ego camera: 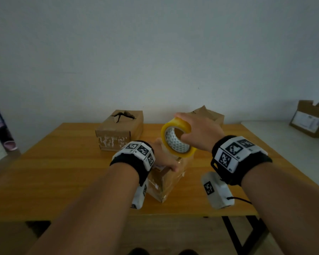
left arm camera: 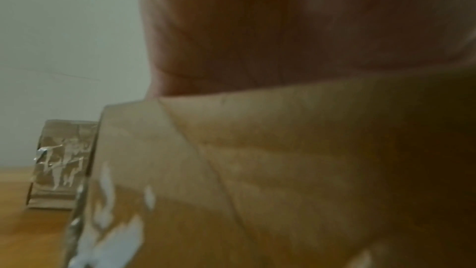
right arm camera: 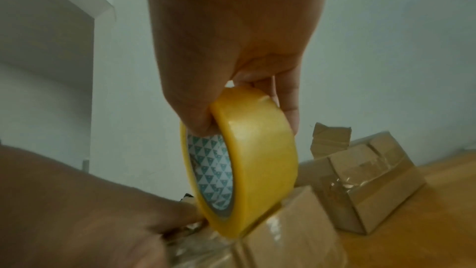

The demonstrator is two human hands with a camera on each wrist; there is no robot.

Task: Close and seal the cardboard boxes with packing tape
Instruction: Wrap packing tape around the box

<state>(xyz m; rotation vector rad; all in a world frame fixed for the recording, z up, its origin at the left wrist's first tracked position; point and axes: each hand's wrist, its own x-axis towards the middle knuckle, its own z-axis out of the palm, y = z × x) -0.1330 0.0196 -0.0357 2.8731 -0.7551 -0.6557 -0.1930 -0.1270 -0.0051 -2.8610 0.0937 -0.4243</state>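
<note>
Your right hand (ego camera: 201, 133) grips the tape roll (ego camera: 177, 139), thumb through its core, holding it on edge against the top of the near box (ego camera: 166, 183) on the worktop (ego camera: 63, 172). Your left hand (ego camera: 162, 159) presses on that box; I cannot tell how its fingers lie. Two more boxes stand behind, left (ego camera: 118, 131) and right (ego camera: 210, 115).

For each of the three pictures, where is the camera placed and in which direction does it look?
Head: on the head, looking forward and down at the wooden table; both forearms show.
Left wrist: under the left hand, which rests on the near brown cardboard box.
Right wrist: along the right hand, which grips the yellow roll of packing tape.
Shared: head and right wrist both show the roll on the near box.
</note>
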